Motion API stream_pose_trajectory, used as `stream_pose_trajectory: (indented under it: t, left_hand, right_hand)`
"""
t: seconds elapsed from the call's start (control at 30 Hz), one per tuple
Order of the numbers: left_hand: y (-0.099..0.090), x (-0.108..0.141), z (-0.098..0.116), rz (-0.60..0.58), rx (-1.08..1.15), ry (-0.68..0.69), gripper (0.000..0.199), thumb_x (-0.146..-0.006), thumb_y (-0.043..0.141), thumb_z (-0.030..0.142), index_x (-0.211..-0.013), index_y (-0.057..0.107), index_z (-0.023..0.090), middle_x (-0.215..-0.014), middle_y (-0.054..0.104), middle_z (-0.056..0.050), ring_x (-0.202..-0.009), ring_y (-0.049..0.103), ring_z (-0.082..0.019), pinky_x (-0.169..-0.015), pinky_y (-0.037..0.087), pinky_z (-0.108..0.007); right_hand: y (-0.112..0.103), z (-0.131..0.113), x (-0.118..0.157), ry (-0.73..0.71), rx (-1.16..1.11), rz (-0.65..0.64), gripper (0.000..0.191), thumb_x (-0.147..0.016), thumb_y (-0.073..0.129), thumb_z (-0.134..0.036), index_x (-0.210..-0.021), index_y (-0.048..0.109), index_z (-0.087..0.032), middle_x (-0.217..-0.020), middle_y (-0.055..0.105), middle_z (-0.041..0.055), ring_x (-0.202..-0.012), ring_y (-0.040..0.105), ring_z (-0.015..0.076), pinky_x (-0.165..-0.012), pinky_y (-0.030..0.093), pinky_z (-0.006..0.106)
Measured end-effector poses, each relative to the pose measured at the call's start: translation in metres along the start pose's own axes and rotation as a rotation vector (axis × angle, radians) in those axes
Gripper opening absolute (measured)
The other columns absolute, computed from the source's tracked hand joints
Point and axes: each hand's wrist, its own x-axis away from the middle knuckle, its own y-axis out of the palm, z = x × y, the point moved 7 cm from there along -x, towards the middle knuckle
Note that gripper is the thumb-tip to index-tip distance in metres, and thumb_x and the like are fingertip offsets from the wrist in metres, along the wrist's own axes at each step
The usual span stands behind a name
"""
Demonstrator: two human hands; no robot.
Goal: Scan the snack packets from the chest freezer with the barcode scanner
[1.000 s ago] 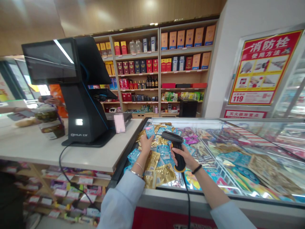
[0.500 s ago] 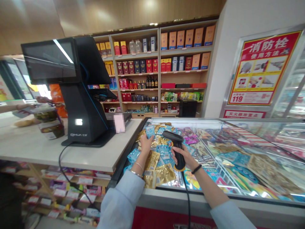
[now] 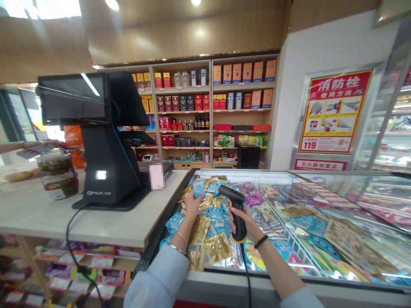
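While L hand (image 3: 193, 206) holds blue sachet (image 3: 199, 188), R hand (image 3: 246, 221) grips scanner (image 3: 238, 216).

The white checkout counter (image 3: 38, 218) carries a black till screen (image 3: 109, 171) on its stand and a large glass jar (image 3: 58, 175) near the far edge. In the chest freezer (image 3: 289, 280) just beside it, gold packets (image 3: 205, 252) and blue packets (image 3: 175, 222) lie heaped together. Along the back wall, wooden shelves (image 3: 210, 107) hold rows of boxes (image 3: 247, 73) and bottles (image 3: 202, 122).
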Motion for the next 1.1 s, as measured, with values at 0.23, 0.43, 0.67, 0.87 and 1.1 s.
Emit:
stream_pose_trajectory:
  t: [0.23,0.43,0.67,0.87,1.1]
  left_hand:
    - [-0.002,0.002,0.007,0.000,-0.031,-0.034,0.020,-0.067,0.076,0.026,-0.079,0.065,0.015,-0.072,0.070,-0.001,-0.061,0.069,-0.018,-0.058,0.055,-0.027]
    - [-0.005,0.002,0.010,0.029,-0.033,-0.008,0.017,-0.066,0.072,0.024,-0.079,0.066,0.014,-0.072,0.070,-0.001,-0.065,0.068,-0.019,-0.059,0.056,-0.029]
    - [-0.005,0.001,0.007,0.029,-0.082,-0.026,0.015,-0.068,0.070,0.024,-0.078,0.067,0.014,-0.070,0.070,-0.002,-0.062,0.068,-0.019,-0.059,0.056,-0.029]
    - [-0.004,0.000,0.010,0.021,-0.095,-0.011,0.016,-0.069,0.069,0.026,-0.078,0.067,0.014,-0.073,0.071,-0.003,-0.067,0.069,-0.021,-0.063,0.056,-0.031]
    - [-0.019,0.005,0.021,0.187,-0.208,-0.008,0.034,-0.068,0.071,0.024,-0.101,0.061,0.021,-0.086,0.072,-0.003,-0.081,0.071,-0.022,-0.078,0.056,-0.034]
  right_hand:
    - [0.001,-0.003,0.002,-0.005,-0.004,0.018,0.034,-0.074,0.076,-0.040,-0.093,0.061,-0.016,-0.059,0.055,-0.0048,-0.035,0.048,0.0089,-0.031,0.044,0.021]
    - [0.000,-0.004,0.000,-0.021,-0.012,0.023,0.035,-0.073,0.076,-0.042,-0.091,0.063,-0.016,-0.057,0.055,-0.0048,-0.033,0.048,0.0086,-0.030,0.043,0.020]
    - [-0.001,-0.002,0.000,-0.006,-0.015,0.009,0.033,-0.075,0.074,-0.040,-0.095,0.062,-0.016,-0.059,0.055,-0.0052,-0.034,0.049,0.0090,-0.030,0.043,0.021]
    - [0.001,-0.011,0.000,-0.006,-0.032,0.044,0.033,-0.072,0.075,-0.040,-0.092,0.060,-0.017,-0.058,0.055,-0.0054,-0.035,0.049,0.0094,-0.032,0.043,0.021]
    - [-0.043,-0.044,0.016,-0.004,-0.077,0.168,0.031,-0.073,0.074,-0.043,-0.083,0.058,-0.019,-0.054,0.053,-0.0054,-0.038,0.047,0.0093,-0.036,0.041,0.022]
